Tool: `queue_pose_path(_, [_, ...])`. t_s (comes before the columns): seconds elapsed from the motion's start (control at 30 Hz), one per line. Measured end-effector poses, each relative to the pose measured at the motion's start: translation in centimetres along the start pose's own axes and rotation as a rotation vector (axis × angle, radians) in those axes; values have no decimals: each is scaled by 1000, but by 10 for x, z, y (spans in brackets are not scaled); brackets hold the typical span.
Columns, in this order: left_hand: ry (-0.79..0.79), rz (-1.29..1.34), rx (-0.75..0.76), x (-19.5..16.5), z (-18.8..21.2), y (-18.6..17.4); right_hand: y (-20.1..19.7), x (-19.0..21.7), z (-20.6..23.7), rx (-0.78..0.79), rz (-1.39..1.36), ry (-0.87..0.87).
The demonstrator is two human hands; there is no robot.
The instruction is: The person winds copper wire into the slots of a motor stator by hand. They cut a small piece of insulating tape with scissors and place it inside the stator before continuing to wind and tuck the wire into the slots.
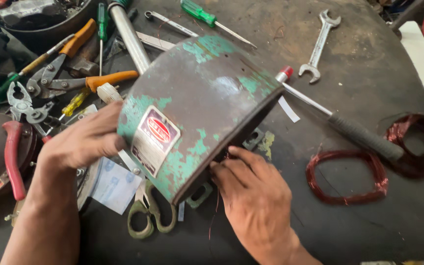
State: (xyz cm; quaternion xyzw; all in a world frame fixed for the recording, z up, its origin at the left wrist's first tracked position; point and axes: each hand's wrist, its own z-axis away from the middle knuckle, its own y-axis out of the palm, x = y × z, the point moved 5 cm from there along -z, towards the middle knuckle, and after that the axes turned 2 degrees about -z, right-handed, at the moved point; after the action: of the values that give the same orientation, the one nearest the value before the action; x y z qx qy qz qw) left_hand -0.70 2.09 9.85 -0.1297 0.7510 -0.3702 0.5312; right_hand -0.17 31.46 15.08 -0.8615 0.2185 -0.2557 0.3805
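- Motor housing [197, 103], green paint worn and rusty, sits tilted on the bench [359, 216], clamped between both hands.
- Left hand [82, 140]: fingers curled onto the labelled end.
- Right hand [253, 196]: fingers together, tips tucked inside the open rim.
- I'd keep the left grip firm so it doesn't roll.
- Scissors [148, 211] lie just below the fingertips.

A worn green motor housing [199, 105], paint flaking, lies tilted on the workbench.
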Motion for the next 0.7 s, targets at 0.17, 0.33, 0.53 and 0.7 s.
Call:
queue_pose_path(0.17, [67, -58, -32, -24, -11, 1, 4, 3, -7, 7, 41, -32])
queue_pose_path(0.33, [137, 27, -42, -41, -20, -3, 3, -1, -13, 36, -1, -37])
queue_pose_path(0.53, [214, 81, -55, -50, -23, -4, 4, 5, -9, 17, -24, -45])
queue_pose_path(0.7, [230, 92, -88, -43, -23, 1, -23, -16, 12, 12, -265, 49])
